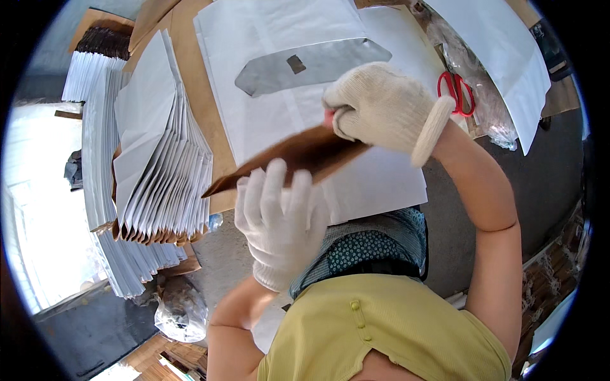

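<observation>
Both my hands wear white knitted gloves. My right hand (381, 108) is closed in a pinch on the upper right edge of a brown paper piece (298, 152), which looks like the mouth of a paper bag. The paper is slanted and somewhat blurred, its dark brown face toward me. At its near edge is my left hand (276, 219), fingers stretched up and apart, seeming to touch the paper. Under both hands lies a stack of large white paper sheets (222, 76). A grey, long flat template (305, 63) with a small dark square rests on the sheets.
A fanned stack of white paper bags (165, 146) with brown edges stands at the left, beside more piled bags (98, 146). Red-handled scissors (456, 92) lie at the right near clear plastic wrap (489, 114). A plastic bag (181, 311) sits on the floor.
</observation>
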Demonstrator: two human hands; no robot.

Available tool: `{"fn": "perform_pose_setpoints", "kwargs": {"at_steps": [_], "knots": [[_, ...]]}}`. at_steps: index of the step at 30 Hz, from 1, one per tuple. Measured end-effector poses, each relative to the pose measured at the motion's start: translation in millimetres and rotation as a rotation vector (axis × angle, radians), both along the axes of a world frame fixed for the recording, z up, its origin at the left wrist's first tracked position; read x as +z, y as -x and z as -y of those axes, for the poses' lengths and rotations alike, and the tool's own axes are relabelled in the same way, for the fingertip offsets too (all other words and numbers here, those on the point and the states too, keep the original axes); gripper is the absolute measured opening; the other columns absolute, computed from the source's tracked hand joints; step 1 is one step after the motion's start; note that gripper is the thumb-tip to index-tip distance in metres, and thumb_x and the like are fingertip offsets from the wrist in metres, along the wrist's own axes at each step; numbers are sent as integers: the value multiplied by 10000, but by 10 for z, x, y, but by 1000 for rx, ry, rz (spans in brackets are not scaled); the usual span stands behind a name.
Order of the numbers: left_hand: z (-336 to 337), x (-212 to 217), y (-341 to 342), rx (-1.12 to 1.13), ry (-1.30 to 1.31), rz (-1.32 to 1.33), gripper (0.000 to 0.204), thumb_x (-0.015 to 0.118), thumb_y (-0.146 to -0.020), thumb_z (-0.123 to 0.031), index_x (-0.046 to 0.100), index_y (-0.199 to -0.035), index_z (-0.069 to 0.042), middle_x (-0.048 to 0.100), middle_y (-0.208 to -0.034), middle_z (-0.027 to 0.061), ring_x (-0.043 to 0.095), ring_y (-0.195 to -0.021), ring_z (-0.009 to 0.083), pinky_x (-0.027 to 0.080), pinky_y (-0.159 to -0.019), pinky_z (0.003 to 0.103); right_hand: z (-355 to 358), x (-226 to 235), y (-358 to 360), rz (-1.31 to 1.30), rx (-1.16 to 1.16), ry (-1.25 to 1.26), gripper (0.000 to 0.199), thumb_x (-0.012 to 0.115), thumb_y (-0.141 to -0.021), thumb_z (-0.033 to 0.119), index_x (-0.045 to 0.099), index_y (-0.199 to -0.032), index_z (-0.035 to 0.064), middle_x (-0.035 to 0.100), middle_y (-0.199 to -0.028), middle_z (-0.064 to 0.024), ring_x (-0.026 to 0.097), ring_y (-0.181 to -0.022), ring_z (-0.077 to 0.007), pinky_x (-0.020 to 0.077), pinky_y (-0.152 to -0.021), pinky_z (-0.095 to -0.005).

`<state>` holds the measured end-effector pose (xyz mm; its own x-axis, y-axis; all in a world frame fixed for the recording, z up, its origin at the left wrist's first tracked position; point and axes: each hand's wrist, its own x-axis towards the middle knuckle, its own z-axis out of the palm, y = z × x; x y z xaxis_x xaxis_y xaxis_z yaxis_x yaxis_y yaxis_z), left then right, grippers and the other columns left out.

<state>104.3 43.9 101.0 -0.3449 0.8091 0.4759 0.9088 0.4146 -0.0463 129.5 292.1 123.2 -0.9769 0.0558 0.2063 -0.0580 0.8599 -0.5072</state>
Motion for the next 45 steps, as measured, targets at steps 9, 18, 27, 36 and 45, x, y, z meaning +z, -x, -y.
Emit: {"fn": "perform_pose_setpoints", "kwargs": {"at_steps": [9, 18, 27, 36, 45], "knots": [[69, -341, -39, -104, 675, 598, 275, 607, -971, -327, 670, -956, -60, 642, -938, 161, 666, -837, 367, 526, -720, 555, -25, -136, 72, -133, -60, -125, 216, 668, -922, 285, 772, -928, 95, 747, -909, -166, 731, -925, -347, 573, -873, -464], [-411, -334, 375, 104, 883, 564, 415, 547, -1012, -404, 696, -1041, -19, 746, -1072, 208, 752, -869, 375, 621, -705, 499, -616, -222, -200, 140, -201, 76, 244, 597, -961, 214, 767, -1012, 46, 729, -909, -219, 696, -829, -350, 548, -826, -434], [-492, -247, 446, 14, 658, 405, 309, 605, -974, -350, 681, -938, -52, 697, -889, 147, 715, -789, 346, 593, -673, 492, -728, -122, -350, 234, -220, 238, 274, 580, -952, 174, 764, -1059, 1, 641, -723, -112, 583, -690, -150, 508, -722, -332], [-279, -158, 496, 82, 543, 445, 294, 608, -967, -327, 683, -984, -43, 698, -962, 169, 689, -893, 371, 545, -809, 499, -519, 186, -324, 326, 94, 214, 373, 850, -793, 33, 750, -1152, 54, 743, -1130, -98, 680, -1035, -200, 549, -916, -341], [-164, 17, 375, 1, 148, 399, 450, 720, -878, -244, 656, -1274, -40, 652, -1218, 147, 636, -1116, 347, 500, -963, 474, -614, 175, -338, 584, -76, 518, 339, 853, -776, 85, 781, -1099, 15, 732, -986, -58, 639, -930, -147, 516, -842, -316]]}}
